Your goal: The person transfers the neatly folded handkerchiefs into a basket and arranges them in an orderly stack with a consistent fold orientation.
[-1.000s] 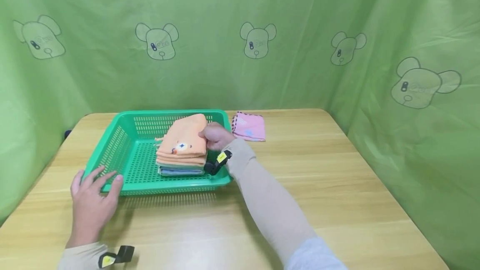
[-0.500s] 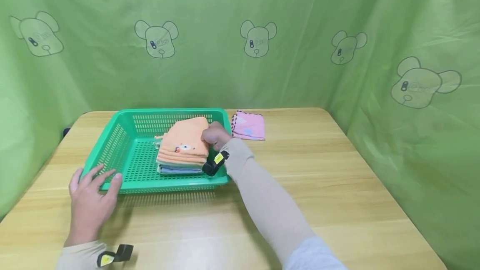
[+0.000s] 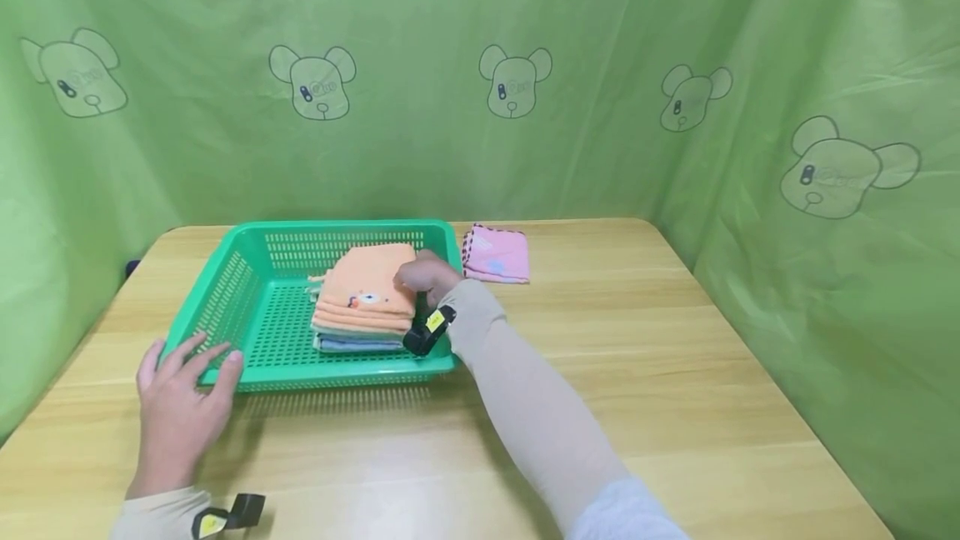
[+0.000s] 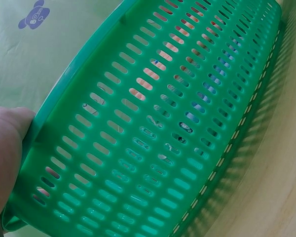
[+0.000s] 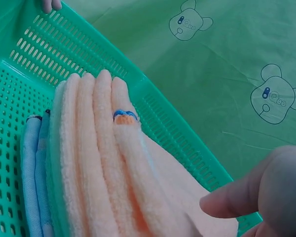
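A green perforated plastic basket [image 3: 337, 373] stands at the table's left side. In its right half lies a stack of folded towels; the uppermost is an orange towel [image 3: 367, 269] with an embroidered animal face. Orange layers lie beneath it, then a pale green one and blue towels [image 5: 32, 177] at the bottom. My right hand [image 3: 427, 275] is at the stack's right edge, its thumb over the top orange towel; its other fingers are mostly hidden. At the basket's front left corner, my left hand [image 3: 180, 407] rests on the rim with spread fingers.
A folded pink towel [image 3: 497, 255] with a checked edge lies on the wooden table [image 3: 637, 373] just right of the basket. Green curtains [image 3: 420, 148] printed with bear heads hang behind and beside the table.
The orange towel's raised upper part has come down flat onto the stack. My right hand has dropped slightly with it, and its thumb shifted over the towel. My left hand stays on the rim.
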